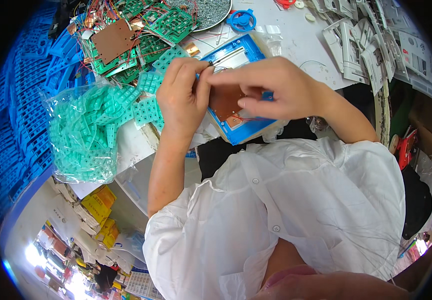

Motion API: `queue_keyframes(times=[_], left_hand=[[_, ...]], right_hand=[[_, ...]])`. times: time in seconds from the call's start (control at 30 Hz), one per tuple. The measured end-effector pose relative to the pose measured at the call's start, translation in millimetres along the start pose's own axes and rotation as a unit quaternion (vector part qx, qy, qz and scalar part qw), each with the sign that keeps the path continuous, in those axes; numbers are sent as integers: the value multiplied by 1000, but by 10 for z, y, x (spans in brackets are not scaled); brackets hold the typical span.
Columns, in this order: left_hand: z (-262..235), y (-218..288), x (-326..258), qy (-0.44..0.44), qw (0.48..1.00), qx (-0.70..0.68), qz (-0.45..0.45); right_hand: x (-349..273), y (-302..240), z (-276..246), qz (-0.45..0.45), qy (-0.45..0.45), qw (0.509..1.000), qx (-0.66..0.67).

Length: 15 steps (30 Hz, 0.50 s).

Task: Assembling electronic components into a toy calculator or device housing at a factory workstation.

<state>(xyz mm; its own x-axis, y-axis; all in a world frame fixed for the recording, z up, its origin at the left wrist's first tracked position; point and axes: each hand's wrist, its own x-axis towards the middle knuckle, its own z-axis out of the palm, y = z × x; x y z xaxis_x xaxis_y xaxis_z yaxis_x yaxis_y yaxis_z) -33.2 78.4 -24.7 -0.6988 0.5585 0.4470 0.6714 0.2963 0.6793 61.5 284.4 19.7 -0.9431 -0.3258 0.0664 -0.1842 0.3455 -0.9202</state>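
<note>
A blue plastic housing (248, 132) lies on the table in front of me, with a brown circuit board (224, 102) and thin red wires inside it. Over its left edge, my left hand (180, 95) is closed in a pinch. A small black part (210, 63) shows at those fingertips; its kind is too small to tell. My right hand (281, 87) hovers above the board, its index finger stretched to the left fingertips and its thumb apart. Nothing shows between the right fingers. Both hands partly hide the housing.
Green circuit boards (168, 25) with wires are heaped at the far left. Teal rubber keypads fill a clear bag (83, 167) beside blue plastic parts (13, 125). A tray of screws (208, 11) and a blue ring part (241, 20) sit behind; white casings (358, 47) are piled at right.
</note>
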Motion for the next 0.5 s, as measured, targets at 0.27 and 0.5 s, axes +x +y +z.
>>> queue_keyframes(times=[0.27,0.5], left_hand=[[64,-62,40,-46,997,-60,-11],[2,-4,-49,-96,993,19,65]], right_hand=[[-88,-13,216,-64,-74,968,-230],[565,-76,-531,-39,83,992,-88]])
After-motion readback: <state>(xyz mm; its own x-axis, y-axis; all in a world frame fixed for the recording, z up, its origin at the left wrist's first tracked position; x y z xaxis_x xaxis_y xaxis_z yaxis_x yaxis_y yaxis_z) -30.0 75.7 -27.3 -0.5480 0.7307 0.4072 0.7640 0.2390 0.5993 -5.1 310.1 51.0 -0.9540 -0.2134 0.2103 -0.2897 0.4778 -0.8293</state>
